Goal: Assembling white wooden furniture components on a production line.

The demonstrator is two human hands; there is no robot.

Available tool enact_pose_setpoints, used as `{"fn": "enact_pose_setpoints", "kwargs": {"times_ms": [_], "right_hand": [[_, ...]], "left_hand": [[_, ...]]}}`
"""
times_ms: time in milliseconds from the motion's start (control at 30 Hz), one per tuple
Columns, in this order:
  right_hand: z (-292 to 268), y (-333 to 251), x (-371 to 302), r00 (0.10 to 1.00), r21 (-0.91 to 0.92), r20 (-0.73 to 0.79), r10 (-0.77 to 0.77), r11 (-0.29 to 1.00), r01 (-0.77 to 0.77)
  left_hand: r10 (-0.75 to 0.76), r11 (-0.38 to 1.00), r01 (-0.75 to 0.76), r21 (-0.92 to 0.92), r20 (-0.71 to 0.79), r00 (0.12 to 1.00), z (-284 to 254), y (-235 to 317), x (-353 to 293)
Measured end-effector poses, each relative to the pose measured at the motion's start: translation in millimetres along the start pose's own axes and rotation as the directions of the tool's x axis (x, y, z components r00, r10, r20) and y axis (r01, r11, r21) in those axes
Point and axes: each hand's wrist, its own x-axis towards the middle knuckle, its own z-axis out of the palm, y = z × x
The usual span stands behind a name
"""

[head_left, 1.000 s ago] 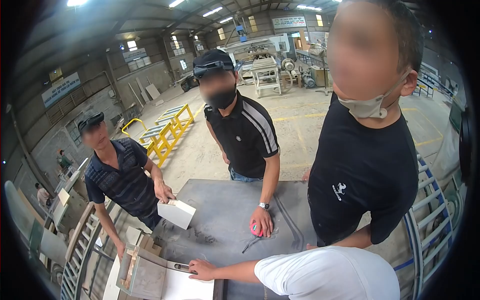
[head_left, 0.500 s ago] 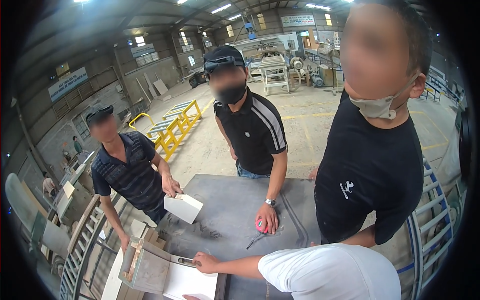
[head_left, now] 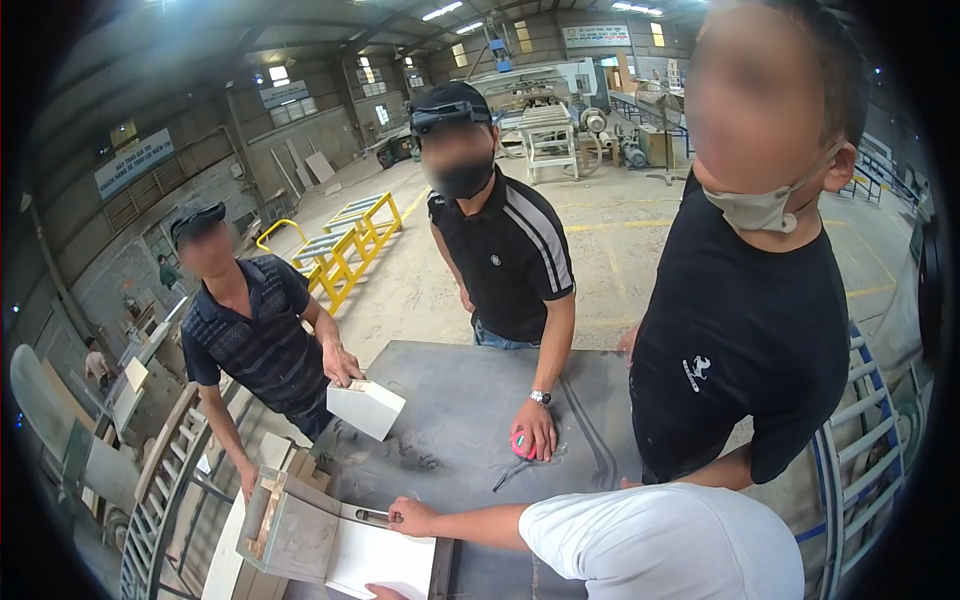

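At the near edge of the workbench, a cut-off hand [head_left: 384,592] shows only in part beside a white panel [head_left: 385,558]; whose it is, and how its fingers are set, cannot be told. A white-sleeved arm [head_left: 480,526] reaches in from the right, its hand [head_left: 412,517] bent over the end of a short dark piece [head_left: 374,516] along the panel's far side; whether the fingers pinch it is unclear. Neither the left nor the right of the camera wearer's own hands can be picked out for certain. Against the panel's left side stands a grey box-like piece [head_left: 305,538], bare wood showing along its outer end.

Across the dark tabletop [head_left: 430,375], a co-worker in a striped shirt [head_left: 245,320] grips the top of a white angular block [head_left: 366,409] with one hand [head_left: 343,364]; the other hand [head_left: 248,480] is down by the grey piece. In the middle, a co-worker in black [head_left: 500,260] curls a hand [head_left: 537,430] over a pink tape measure [head_left: 520,444], its dark strap [head_left: 508,474] trailing on the surface. At right stands another dark-shirted co-worker [head_left: 740,360].

Behind them, a yellow frame with rollers [head_left: 340,250] stands on the workshop floor, and farther back a pale roller table [head_left: 548,140] fronts large machinery.
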Motion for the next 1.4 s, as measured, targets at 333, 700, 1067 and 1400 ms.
{"fn": "enact_pose_setpoints", "kwargs": {"times_ms": [333, 700, 1067, 1400], "right_hand": [[20, -5, 0, 1.000, 0.001, 0.002, -0.031, 1.000, 0.031], [12, 3, 1, 0.999, -0.037, -0.049, 0.018, 0.999, -0.020], [6, 5, 7, 0.998, -0.055, -0.061, 0.019, 0.998, -0.022], [1, -6, -1, 0.998, -0.033, -0.032, 0.059, 0.998, -0.060]], "left_hand": [[-0.073, 0.993, 0.073, -0.094, 0.001, 0.997, 10, -27, 26], [-0.102, 0.986, 0.115, -0.120, 0.111, 0.989, -1, -8, 4], [-0.115, 0.989, 0.126, -0.078, 0.132, 0.985, -9, 15, -6], [-0.161, 0.985, 0.169, -0.039, 0.158, 0.974, -16, 22, -8]]}}
